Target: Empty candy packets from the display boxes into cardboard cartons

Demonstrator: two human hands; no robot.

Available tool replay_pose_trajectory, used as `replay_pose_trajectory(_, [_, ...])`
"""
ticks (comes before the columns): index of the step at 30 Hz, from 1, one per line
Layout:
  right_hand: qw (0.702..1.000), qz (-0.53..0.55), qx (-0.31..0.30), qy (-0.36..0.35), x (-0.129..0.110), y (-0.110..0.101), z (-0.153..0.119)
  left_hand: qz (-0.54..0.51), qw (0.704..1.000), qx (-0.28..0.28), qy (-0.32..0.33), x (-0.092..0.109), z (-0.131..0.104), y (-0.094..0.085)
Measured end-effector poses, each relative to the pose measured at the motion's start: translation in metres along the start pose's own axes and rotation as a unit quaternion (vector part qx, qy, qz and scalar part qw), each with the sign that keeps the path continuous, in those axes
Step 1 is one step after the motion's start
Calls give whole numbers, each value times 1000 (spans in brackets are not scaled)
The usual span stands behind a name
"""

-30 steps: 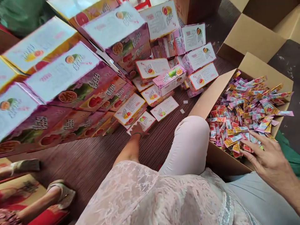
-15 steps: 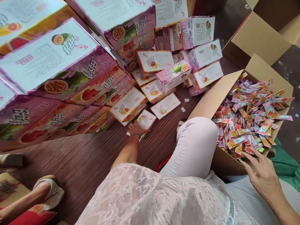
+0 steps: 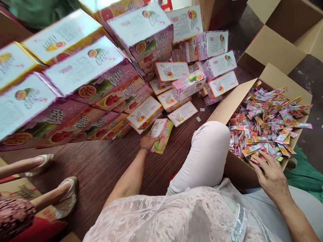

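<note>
My left hand [image 3: 148, 141] grips a small white and green box [image 3: 165, 136] just above the striped floor, its green fruit-printed side turned toward me. Beside that box are a yellow-edged box [image 3: 145, 112] and a white-topped box [image 3: 182, 113]. On the right, my right hand [image 3: 271, 173] has its fingers spread over the near edge of a large carton [image 3: 234, 99]. The fingertips touch or hover over the colourful sachets [image 3: 267, 117] that fill the carton; nothing is held in them.
Stacked fruit-printed boxes [image 3: 101, 84] rise at the left, with more small boxes [image 3: 218, 62] piled beyond. An opened carton [image 3: 275, 48] stands at the upper right. Another person's feet [image 3: 67, 198] are at the lower left. Small white paper pieces [image 3: 202, 109] lie on the floor.
My left hand has tilted the small box, so its green side now shows. My right hand has shifted slightly left along the carton's edge. The view has shifted, showing more stacked boxes.
</note>
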State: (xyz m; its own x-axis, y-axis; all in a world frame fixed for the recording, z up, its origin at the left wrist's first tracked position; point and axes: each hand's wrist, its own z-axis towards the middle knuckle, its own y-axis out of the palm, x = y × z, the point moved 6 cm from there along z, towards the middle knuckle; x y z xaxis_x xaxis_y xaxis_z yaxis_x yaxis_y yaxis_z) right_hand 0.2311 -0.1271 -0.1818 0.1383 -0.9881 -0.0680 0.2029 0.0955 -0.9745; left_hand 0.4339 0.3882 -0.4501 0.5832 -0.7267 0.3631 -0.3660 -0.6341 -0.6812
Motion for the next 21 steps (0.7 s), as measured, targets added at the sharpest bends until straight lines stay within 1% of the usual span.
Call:
replay_pose_trajectory(1, [1000,8,13,-5,-3,1,0,-71,997,5,5,2,-9,-7])
replay_pose_trajectory(2, [999,20,27,-10,-8,2,0,-154,988,13,14,6,-20,-14])
replay_pose_trajectory(4, [997,49,61,-17,-20,-1,5,-304,952,17,42,24,-43,-31])
replay_pose_trajectory(5, [994,66,81,-19,-28,-4,11,-372,926,15,57,37,-55,-41])
replay_pose_trajectory(6, [991,85,100,-20,-36,-10,18,-419,905,8,75,55,-69,-52])
replay_pose_trajectory(7, [987,105,117,-23,-47,-17,27,-437,894,-2,97,76,-83,-64])
replay_pose_trajectory(9, [976,146,156,-49,-72,-38,50,-427,890,-30,156,126,-118,-89])
replay_pose_trajectory(11, [960,173,191,-109,-103,-62,75,-373,896,-57,233,184,-159,-112])
replay_pose_trajectory(13, [948,147,214,-181,-132,-83,98,-294,897,-69,323,241,-207,-129])
replay_pose_trajectory(14, [946,113,223,-207,-141,-91,108,-251,891,-75,371,268,-232,-134])
replay_pose_trajectory(16, [945,27,234,-226,-148,-103,124,-166,868,-84,460,314,-276,-137])
replay_pose_trajectory(18, [951,-35,218,-218,-139,-113,131,-100,847,-96,513,350,-306,-131])
replay_pose_trajectory(19, [956,-46,198,-213,-132,-118,130,-79,841,-111,524,364,-314,-125])
replay_pose_trajectory(20, [962,-43,170,-209,-125,-122,127,-72,839,-140,521,376,-318,-115])
replay_pose_trajectory(21, [968,-30,145,-205,-119,-126,121,-82,839,-193,503,385,-318,-101])
